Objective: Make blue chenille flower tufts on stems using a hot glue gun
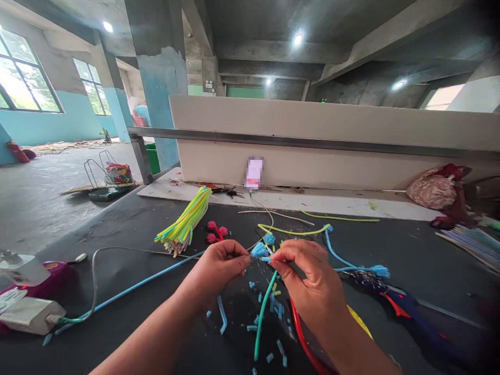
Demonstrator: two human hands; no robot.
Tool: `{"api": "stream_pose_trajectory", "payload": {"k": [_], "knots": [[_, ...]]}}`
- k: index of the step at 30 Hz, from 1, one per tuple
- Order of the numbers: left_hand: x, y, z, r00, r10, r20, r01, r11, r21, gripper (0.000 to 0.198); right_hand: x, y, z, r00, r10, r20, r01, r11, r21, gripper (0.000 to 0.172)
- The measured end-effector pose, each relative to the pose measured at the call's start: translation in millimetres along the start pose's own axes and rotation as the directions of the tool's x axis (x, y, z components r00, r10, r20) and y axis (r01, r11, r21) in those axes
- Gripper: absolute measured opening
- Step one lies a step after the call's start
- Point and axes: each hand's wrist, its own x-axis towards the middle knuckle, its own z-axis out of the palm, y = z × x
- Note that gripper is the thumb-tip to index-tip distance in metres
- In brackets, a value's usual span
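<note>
My left hand (222, 265) is closed in a pinch at the middle of the dark table. Its fingertips hold a blue cord with a frayed, fluffy tuft (258, 250). Facing it, my right hand (308, 271) is also closed, thumb against fingers, close to the tuft. Something thin and pale shows at its fingertips, too small to name, beside a short blue piece (265, 259). Just behind lies another blue tuft (269, 239). A green cord (264, 317) and a red cord (302, 333) run near my right hand, and cut blue bits (278, 308) lie scattered below.
At the left are a bundle of yellow-green cords (187, 216), red pompoms (217, 232) and a white charger (29, 314) with its cable. A phone (254, 173) leans on the back board (332, 166). Dark blue cloth (414, 317) and a patterned bag (435, 188) are at the right.
</note>
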Motion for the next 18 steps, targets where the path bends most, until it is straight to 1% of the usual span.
{"api": "stream_pose_trajectory", "payload": {"k": [5, 10, 14, 18], "knots": [[1.1, -4.5, 6.2, 0.995, 0.093, -0.046, -0.085, 0.983, 0.165, 0.012, -0.3, -0.2, 0.8, 1.0, -0.005, 0.03, 0.004, 0.999, 0.051, 0.013], [-4.0, -1.3, 10.8, 0.977, 0.191, -0.095, -0.148, 0.928, 0.342, 0.007, -0.4, 3.4, 2.2, 0.998, 0.018, 0.055, -0.019, 0.999, 0.028, 0.011], [-8.2, 1.0, 11.7, 0.962, 0.262, -0.082, -0.189, 0.848, 0.496, 0.01, -0.6, 5.5, 1.8, 0.997, 0.01, 0.076, -0.012, 1.0, 0.028, 0.009], [-8.9, -1.4, 11.3, 0.956, 0.284, -0.067, -0.202, 0.809, 0.551, 0.011, -0.3, 5.1, 0.9, 0.996, 0.027, 0.089, -0.029, 0.999, 0.025, 0.01]]}}
